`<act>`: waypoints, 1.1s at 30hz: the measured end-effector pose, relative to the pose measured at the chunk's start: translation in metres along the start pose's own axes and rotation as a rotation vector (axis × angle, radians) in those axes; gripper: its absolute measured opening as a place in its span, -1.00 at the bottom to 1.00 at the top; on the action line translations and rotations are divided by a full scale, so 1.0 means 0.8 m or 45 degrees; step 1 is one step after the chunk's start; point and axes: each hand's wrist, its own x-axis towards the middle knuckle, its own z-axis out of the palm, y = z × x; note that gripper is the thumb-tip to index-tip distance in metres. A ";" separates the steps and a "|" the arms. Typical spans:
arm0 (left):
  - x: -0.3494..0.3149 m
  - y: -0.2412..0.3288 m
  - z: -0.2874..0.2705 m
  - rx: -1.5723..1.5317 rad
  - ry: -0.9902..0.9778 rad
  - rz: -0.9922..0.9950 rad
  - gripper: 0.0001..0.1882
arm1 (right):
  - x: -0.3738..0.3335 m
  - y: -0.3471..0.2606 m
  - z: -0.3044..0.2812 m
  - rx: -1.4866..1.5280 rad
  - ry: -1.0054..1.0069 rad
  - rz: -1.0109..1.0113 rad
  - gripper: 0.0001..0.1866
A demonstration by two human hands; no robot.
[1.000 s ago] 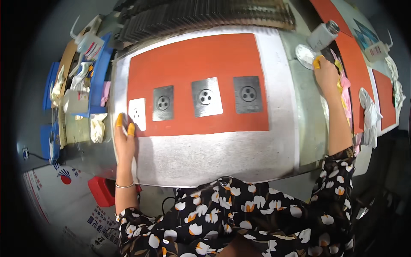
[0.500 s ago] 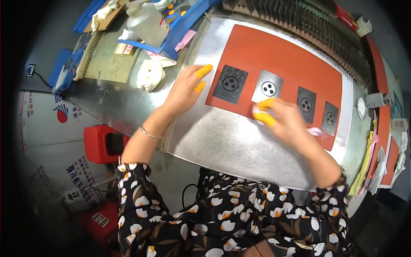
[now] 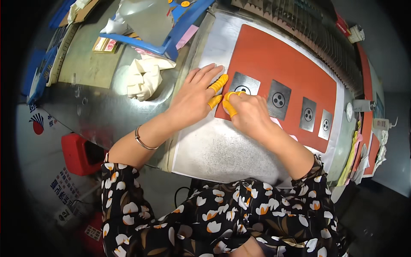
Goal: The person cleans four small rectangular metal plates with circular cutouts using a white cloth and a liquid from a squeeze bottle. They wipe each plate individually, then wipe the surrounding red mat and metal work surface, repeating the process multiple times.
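Note:
My left hand [image 3: 190, 100] lies at the left edge of a red-brown mat [image 3: 295, 55], fingers apart, with yellow finger cots on thumb and forefinger. Close beside it, my right hand [image 3: 250, 113] also wears yellow cots and is closed over the mat's lower left corner. Pale pink cloth [image 3: 276, 123] trails from beneath this hand; the part within the fingers is hidden. Several grey metal plates with round three-dot marks lie in a row on the mat. The leftmost plate [image 3: 252, 83] is partly covered by my right fingers; the second plate [image 3: 279, 109] lies right of the hand.
The mat rests on a pale metal sheet [image 3: 205, 150]. Crumpled white cloth [image 3: 145, 79] and a blue tray [image 3: 171, 47] holding a translucent bottle [image 3: 150, 19] are at left. A rack of upright dark sheets [image 3: 308, 36] borders the back. A red stool [image 3: 75, 150] stands below left.
My right hand has moved left from the second plate to the mat's left corner, close to my left hand, with the pink cloth trailing along. The whole view has shifted slightly.

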 end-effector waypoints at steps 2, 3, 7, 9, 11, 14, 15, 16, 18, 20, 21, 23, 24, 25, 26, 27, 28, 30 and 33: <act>-0.003 -0.001 0.000 -0.017 -0.015 -0.014 -0.63 | -0.009 0.009 -0.006 -0.005 -0.043 -0.015 -0.90; -0.006 -0.001 -0.003 -0.013 -0.028 -0.027 -0.63 | -0.016 0.011 -0.019 -0.020 -0.083 -0.030 -0.89; -0.005 -0.004 -0.002 -0.010 -0.051 -0.062 -0.57 | -0.021 0.011 -0.021 -0.034 -0.081 0.037 -0.90; -0.003 -0.002 -0.005 -0.009 -0.068 -0.079 -0.54 | -0.001 0.005 -0.005 -0.080 -0.099 -0.017 -0.91; -0.003 0.000 -0.004 -0.022 -0.059 -0.085 -0.54 | 0.002 0.003 -0.013 -0.084 -0.099 -0.077 -0.92; -0.008 -0.004 -0.001 -0.024 -0.067 -0.103 -0.54 | -0.030 0.021 -0.030 -0.041 -0.138 0.083 -0.91; -0.007 -0.001 -0.001 -0.021 -0.067 -0.105 -0.54 | -0.032 0.021 -0.026 0.028 -0.039 0.007 -0.90; -0.004 -0.001 -0.002 -0.020 -0.061 -0.098 -0.54 | -0.028 0.020 -0.023 -0.008 -0.025 0.003 -0.90; -0.001 -0.001 -0.004 -0.012 -0.057 -0.087 -0.54 | -0.004 0.011 -0.009 -0.070 0.003 -0.006 -0.90; 0.002 -0.002 -0.004 -0.011 -0.063 -0.075 -0.52 | 0.003 0.010 -0.010 -0.076 -0.035 0.009 -0.92; -0.001 0.000 -0.007 0.005 -0.065 -0.095 -0.52 | -0.002 0.014 -0.014 -0.059 -0.046 -0.006 -0.92; -0.006 0.001 -0.004 0.018 -0.092 -0.106 -0.52 | -0.024 0.024 -0.019 -0.025 -0.055 0.077 -0.92; -0.005 0.003 -0.005 0.037 -0.103 -0.105 -0.52 | -0.022 0.025 -0.019 -0.041 -0.038 0.073 -0.93; -0.004 0.003 -0.005 0.055 -0.113 -0.104 -0.52 | -0.018 0.025 -0.016 -0.058 -0.023 0.069 -0.92; -0.003 0.002 -0.004 0.031 -0.095 -0.099 -0.52 | -0.011 0.023 -0.012 -0.075 -0.007 0.064 -0.92; -0.003 0.000 -0.002 0.008 -0.083 -0.094 -0.52 | 0.009 0.014 -0.008 -0.113 0.021 0.037 -0.92; -0.002 0.001 -0.005 -0.009 -0.061 -0.090 -0.52 | 0.016 0.014 -0.007 -0.113 0.003 0.018 -0.92; -0.001 0.002 -0.007 0.011 -0.097 -0.099 -0.52 | 0.024 0.016 -0.004 -0.115 -0.022 -0.014 -0.91; -0.006 0.003 -0.005 0.021 -0.134 -0.120 -0.52 | -0.008 0.036 -0.022 -0.108 -0.076 0.068 -0.91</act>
